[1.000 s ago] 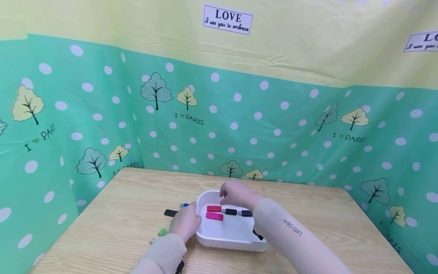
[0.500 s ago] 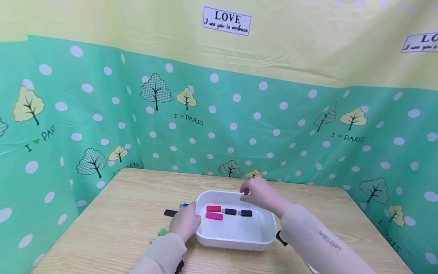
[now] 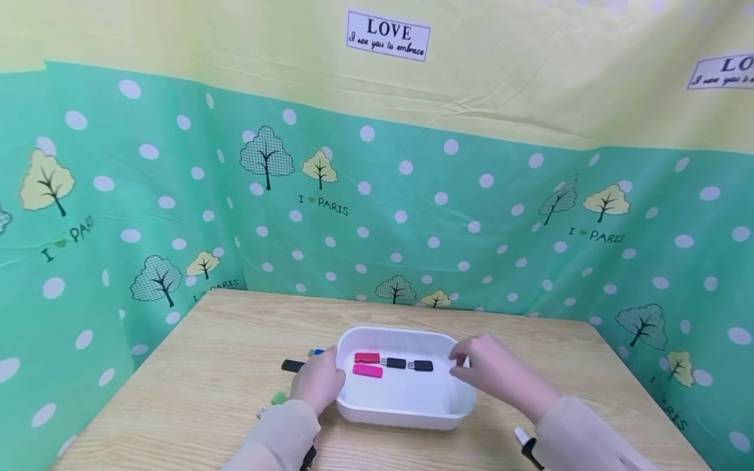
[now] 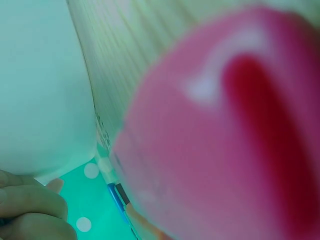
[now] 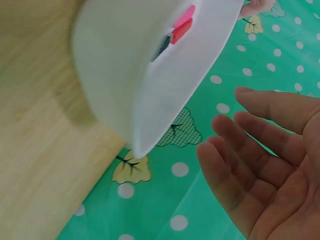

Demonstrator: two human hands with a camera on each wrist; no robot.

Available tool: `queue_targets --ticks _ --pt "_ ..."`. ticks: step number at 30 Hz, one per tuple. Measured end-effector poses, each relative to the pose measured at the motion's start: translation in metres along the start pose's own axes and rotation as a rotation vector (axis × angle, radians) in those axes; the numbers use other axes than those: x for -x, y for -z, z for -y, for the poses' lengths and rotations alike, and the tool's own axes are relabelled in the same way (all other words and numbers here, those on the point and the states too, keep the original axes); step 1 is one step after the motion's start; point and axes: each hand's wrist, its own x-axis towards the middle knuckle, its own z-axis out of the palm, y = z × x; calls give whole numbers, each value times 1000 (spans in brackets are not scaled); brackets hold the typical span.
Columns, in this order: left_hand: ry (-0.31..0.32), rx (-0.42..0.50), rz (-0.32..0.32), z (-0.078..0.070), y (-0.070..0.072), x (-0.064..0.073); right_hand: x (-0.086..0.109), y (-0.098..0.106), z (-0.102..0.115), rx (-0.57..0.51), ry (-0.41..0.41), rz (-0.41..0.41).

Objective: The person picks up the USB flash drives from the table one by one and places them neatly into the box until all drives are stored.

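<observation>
A white plastic tray [image 3: 406, 422] stands on the table. Inside it, towards the back left, lie a red USB flash drive [image 3: 367, 358], a pink one [image 3: 368, 371] and two black ones. With fingers and thumb, my left hand [image 3: 318, 383] grips the tray's left wall. My right hand [image 3: 489, 366] hovers by the right rim, fingers loosely curved and nothing in them. The right wrist view shows that hand [image 5: 270, 160] apart from the tray. Much of the left wrist view is covered by a blurred pink shape, which I cannot identify.
Left of the tray, partly behind my left hand, lie a black stick [image 3: 292, 366], a blue USB drive [image 3: 316, 352], a green piece [image 3: 279, 398] and a small silver-ended piece [image 3: 262, 412]. A green and yellow patterned curtain [image 3: 406, 216] hangs behind the wooden table [image 3: 247, 327].
My right hand has moved right, from above the tray's back left to its right rim. My left hand has kept its grip, and the drives in the tray lie as before.
</observation>
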Motion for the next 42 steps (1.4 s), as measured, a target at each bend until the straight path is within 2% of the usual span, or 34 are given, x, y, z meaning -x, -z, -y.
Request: queue_targets --ticks 6,12,23,34,42 --pt "-6 -9 -1 0 1 0 21 -1 -14 -24 -83 -12" --pt "0 -10 6 0 1 1 39 -2 -29 9 -103 -42" --pt "3 -10 2 -1 2 1 64 -19 -52 -45 -367 78" --pt "18 2 12 -1 1 2 81 -39 -74 -105 -489 223" --pt "2 4 6 -1 2 1 85 -52 -88 -112 -558 241"
